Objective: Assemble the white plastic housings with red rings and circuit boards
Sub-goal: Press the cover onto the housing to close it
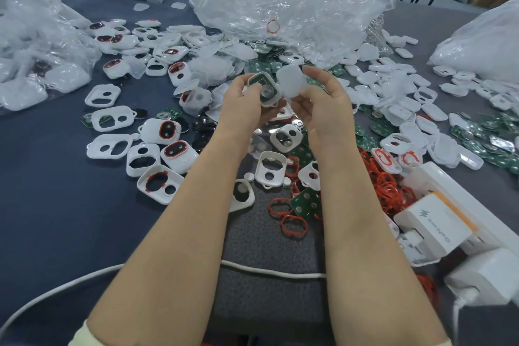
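A: what's the left hand (244, 105) got?
B: fingers curled round a white housing (266, 89) (green board (257, 82) inside), up over the table (56, 205). right hand (320, 105) pinches a translucent cover (292, 82) beside it.

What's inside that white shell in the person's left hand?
A green circuit board fills the white housing, with a round silvery disc showing. The thumb of the left hand covers part, and anything beneath the board is hidden.
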The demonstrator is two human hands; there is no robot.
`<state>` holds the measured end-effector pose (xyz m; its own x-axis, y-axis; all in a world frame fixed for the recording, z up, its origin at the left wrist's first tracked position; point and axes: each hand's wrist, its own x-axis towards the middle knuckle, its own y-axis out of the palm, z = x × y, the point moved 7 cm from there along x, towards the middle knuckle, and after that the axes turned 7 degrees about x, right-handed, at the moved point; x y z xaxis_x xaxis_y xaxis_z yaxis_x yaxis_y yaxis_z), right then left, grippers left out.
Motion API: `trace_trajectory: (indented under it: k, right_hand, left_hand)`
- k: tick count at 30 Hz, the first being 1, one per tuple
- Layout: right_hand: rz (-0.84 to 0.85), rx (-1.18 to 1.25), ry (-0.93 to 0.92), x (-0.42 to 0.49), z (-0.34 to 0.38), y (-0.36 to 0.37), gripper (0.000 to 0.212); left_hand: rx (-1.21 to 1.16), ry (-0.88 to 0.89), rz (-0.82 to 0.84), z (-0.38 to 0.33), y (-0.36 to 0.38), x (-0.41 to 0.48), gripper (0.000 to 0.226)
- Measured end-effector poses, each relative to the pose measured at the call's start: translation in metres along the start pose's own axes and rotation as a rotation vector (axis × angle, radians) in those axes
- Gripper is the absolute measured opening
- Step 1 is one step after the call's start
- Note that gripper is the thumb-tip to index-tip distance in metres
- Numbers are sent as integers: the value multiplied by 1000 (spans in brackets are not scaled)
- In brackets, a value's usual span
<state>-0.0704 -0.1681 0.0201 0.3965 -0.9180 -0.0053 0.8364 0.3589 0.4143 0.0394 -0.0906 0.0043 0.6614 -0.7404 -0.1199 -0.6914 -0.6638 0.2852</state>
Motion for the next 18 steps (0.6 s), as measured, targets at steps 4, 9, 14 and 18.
trace_trajectory:
  k: [4,9,14,18]
  right_hand:
    - [-158,-285,-43,0,1,-16,30]
    - [-135,-868,-188,-2,4,-11,30]
    - [-88,-1275,-210,1,-1,-4,36]
    - [-92,-1313,-209,1,-3,-9,34]
  left_hand:
    - [11,27,-11,0,-4,1,19]
    - [19,56,15,-2,-2,-1,18]
    - [-6,50,17,-3,-1,-1,19]
    - [-23,48,26,-1,-3,0,19]
